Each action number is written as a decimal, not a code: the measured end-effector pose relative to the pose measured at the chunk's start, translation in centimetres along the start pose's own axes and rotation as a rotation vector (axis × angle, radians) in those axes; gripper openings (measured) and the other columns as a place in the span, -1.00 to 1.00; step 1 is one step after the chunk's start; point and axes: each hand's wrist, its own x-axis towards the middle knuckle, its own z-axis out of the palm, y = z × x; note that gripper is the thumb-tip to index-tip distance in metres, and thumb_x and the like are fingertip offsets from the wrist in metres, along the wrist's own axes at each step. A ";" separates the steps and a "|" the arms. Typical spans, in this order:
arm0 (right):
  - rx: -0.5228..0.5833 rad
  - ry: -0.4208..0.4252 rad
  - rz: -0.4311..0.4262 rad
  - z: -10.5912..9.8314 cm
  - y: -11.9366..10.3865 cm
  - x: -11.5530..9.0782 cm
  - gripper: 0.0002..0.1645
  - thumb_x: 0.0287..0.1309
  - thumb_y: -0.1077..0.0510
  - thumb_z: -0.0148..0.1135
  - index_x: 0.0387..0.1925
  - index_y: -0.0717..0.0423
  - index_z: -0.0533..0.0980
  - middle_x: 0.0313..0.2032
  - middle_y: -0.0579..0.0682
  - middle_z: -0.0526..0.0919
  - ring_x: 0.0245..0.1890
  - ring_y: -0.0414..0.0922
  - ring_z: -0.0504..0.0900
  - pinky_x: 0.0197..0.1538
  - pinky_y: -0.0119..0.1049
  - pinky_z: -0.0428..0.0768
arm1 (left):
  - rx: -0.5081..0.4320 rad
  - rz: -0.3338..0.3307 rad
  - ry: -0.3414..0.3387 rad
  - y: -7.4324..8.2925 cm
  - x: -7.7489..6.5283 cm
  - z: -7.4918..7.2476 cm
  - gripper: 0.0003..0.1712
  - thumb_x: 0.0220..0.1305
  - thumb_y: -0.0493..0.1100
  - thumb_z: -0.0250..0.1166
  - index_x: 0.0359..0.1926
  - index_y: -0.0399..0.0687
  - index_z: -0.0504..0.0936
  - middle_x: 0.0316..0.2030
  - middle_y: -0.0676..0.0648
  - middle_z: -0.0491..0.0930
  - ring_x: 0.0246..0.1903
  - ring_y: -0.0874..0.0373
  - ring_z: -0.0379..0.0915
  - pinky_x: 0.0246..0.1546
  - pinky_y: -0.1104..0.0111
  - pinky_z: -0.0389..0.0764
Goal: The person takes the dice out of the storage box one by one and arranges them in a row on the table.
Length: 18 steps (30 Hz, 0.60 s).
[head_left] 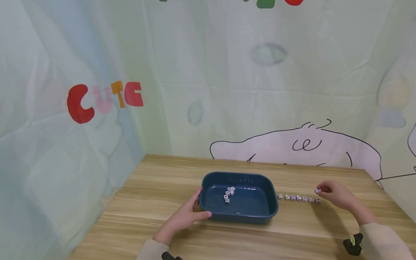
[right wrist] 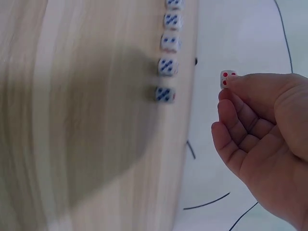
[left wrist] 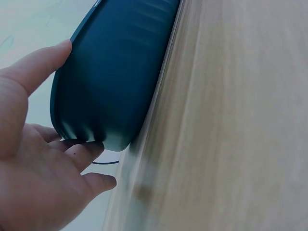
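Observation:
My left hand [head_left: 183, 216] grips a dark blue rectangular tray [head_left: 238, 218] at its left end. In the left wrist view the thumb lies at the tray's rim and the fingers curl against its end wall. Several white dice [head_left: 227, 201] lie in the left half of the tray. My right hand [head_left: 338, 195] pinches a single die [right wrist: 224, 79] between thumb and fingertips, raised off the table, with red dots on one face. Below and left of it, a row of dice [right wrist: 167, 66] stands on the table, running from the tray's right side toward my right hand.
The wood-grain table [head_left: 146, 180] extends around the tray. Behind it hangs a printed cloth backdrop [head_left: 195, 90] with coloured letters and a cartoon outline. A black strap piece [head_left: 353, 244] sits at my right sleeve.

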 end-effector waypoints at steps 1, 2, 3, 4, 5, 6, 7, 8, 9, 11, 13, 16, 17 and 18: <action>-0.003 -0.005 0.010 -0.1 0.4 -0.1 -0.81 0.17 0.28 0.22 -0.27 0.41 0.56 -0.36 0.06 0.64 -0.33 -0.11 0.56 -0.30 -0.22 0.56 | 0.001 0.000 0.001 0.0 0.0 0.0 0.13 0.17 -0.09 0.40 0.52 -0.20 -0.17 0.47 -0.34 -0.12 0.43 -0.27 -0.11 0.38 -0.11 -0.04; -0.006 -0.009 0.023 -0.1 0.7 -0.3 -0.81 0.17 0.29 0.21 -0.27 0.42 0.55 -0.36 0.06 0.64 -0.33 -0.11 0.55 -0.31 -0.22 0.55 | 0.001 0.000 0.001 0.0 0.0 0.0 0.13 0.17 -0.09 0.40 0.52 -0.20 -0.17 0.47 -0.34 -0.12 0.43 -0.27 -0.11 0.38 -0.11 -0.05; -0.010 -0.013 0.033 -0.1 1.0 -0.4 -0.80 0.17 0.29 0.21 -0.27 0.43 0.55 -0.37 0.06 0.63 -0.34 -0.11 0.55 -0.32 -0.22 0.55 | 0.002 0.000 0.001 0.0 0.0 0.0 0.13 0.17 -0.09 0.40 0.52 -0.20 -0.17 0.47 -0.34 -0.12 0.43 -0.27 -0.12 0.38 -0.12 -0.05; -0.014 -0.018 0.042 -0.1 1.3 -0.5 -0.79 0.17 0.28 0.21 -0.28 0.44 0.55 -0.38 0.07 0.62 -0.35 -0.11 0.54 -0.33 -0.22 0.54 | 0.004 0.000 0.002 0.0 0.0 0.0 0.13 0.18 -0.08 0.40 0.52 -0.20 -0.17 0.47 -0.34 -0.12 0.43 -0.27 -0.11 0.38 -0.12 -0.05; -0.017 -0.021 0.052 -0.1 1.6 -0.6 -0.79 0.17 0.29 0.21 -0.28 0.44 0.55 -0.38 0.07 0.62 -0.35 -0.11 0.53 -0.34 -0.22 0.53 | 0.005 0.000 0.001 0.0 0.0 -0.1 0.13 0.18 -0.08 0.40 0.52 -0.20 -0.18 0.47 -0.34 -0.12 0.43 -0.27 -0.12 0.38 -0.12 -0.06; -0.019 -0.024 0.066 -0.1 1.8 -0.7 -0.79 0.16 0.29 0.21 -0.28 0.44 0.55 -0.38 0.07 0.62 -0.36 -0.11 0.52 -0.34 -0.23 0.53 | 0.003 0.000 0.000 0.0 0.0 -0.1 0.13 0.18 -0.09 0.40 0.51 -0.20 -0.18 0.47 -0.33 -0.12 0.43 -0.26 -0.12 0.38 -0.11 -0.06; -0.019 -0.026 0.071 0.0 2.1 -0.8 -0.80 0.16 0.30 0.21 -0.28 0.45 0.55 -0.39 0.07 0.62 -0.36 -0.11 0.52 -0.35 -0.24 0.53 | 0.004 0.001 -0.001 0.0 0.0 -0.1 0.13 0.18 -0.08 0.40 0.51 -0.21 -0.18 0.47 -0.33 -0.12 0.43 -0.26 -0.12 0.38 -0.12 -0.06; -0.020 -0.030 0.076 0.0 2.3 -0.9 -0.80 0.16 0.30 0.20 -0.28 0.45 0.55 -0.39 0.08 0.61 -0.37 -0.10 0.51 -0.35 -0.23 0.52 | 0.005 0.000 -0.001 0.0 -0.1 -0.1 0.13 0.18 -0.08 0.40 0.51 -0.21 -0.18 0.47 -0.33 -0.12 0.43 -0.26 -0.12 0.38 -0.12 -0.06; -0.022 -0.032 0.081 0.1 2.5 -0.9 -0.80 0.16 0.31 0.20 -0.28 0.45 0.54 -0.40 0.08 0.61 -0.37 -0.11 0.51 -0.35 -0.23 0.52 | 0.005 -0.001 -0.001 0.0 -0.1 -0.1 0.13 0.18 -0.08 0.40 0.52 -0.20 -0.18 0.47 -0.33 -0.12 0.43 -0.26 -0.12 0.38 -0.12 -0.06; -0.023 -0.028 0.085 0.3 2.8 -1.0 -0.83 0.15 0.32 0.19 -0.29 0.44 0.54 -0.40 0.08 0.61 -0.36 -0.11 0.51 -0.34 -0.24 0.52 | 0.004 -0.004 -0.001 0.0 -0.1 0.0 0.12 0.18 -0.08 0.40 0.52 -0.19 -0.17 0.47 -0.33 -0.12 0.43 -0.27 -0.12 0.38 -0.12 -0.05; -0.025 -0.019 0.074 0.4 3.1 -1.1 -0.85 0.13 0.33 0.19 -0.31 0.42 0.55 -0.40 0.07 0.61 -0.37 -0.13 0.51 -0.33 -0.25 0.52 | 0.003 -0.007 -0.001 0.0 -0.1 0.0 0.12 0.18 -0.08 0.40 0.52 -0.18 -0.17 0.48 -0.33 -0.13 0.43 -0.27 -0.12 0.38 -0.12 -0.04; -0.021 -0.005 0.064 0.7 3.3 -1.1 -0.87 0.10 0.32 0.21 -0.35 0.38 0.56 -0.42 0.03 0.62 -0.38 -0.16 0.50 -0.33 -0.27 0.51 | 0.002 -0.008 -0.001 0.1 -0.1 0.0 0.12 0.18 -0.07 0.40 0.52 -0.17 -0.17 0.48 -0.32 -0.13 0.43 -0.27 -0.13 0.38 -0.11 -0.03; -0.018 -0.004 0.060 0.7 3.3 -1.1 -0.88 0.10 0.31 0.22 -0.37 0.37 0.56 -0.42 0.03 0.61 -0.38 -0.16 0.49 -0.33 -0.26 0.50 | 0.000 -0.008 -0.002 0.1 -0.1 0.0 0.13 0.18 -0.07 0.40 0.52 -0.17 -0.16 0.48 -0.32 -0.13 0.43 -0.27 -0.13 0.38 -0.10 -0.03; -0.016 -0.004 0.061 0.8 3.4 -1.1 -0.88 0.10 0.30 0.22 -0.38 0.36 0.56 -0.43 0.02 0.61 -0.39 -0.16 0.49 -0.34 -0.27 0.49 | -0.002 -0.008 -0.003 0.1 -0.1 0.0 0.13 0.18 -0.07 0.40 0.52 -0.17 -0.17 0.48 -0.32 -0.14 0.43 -0.27 -0.13 0.38 -0.10 -0.03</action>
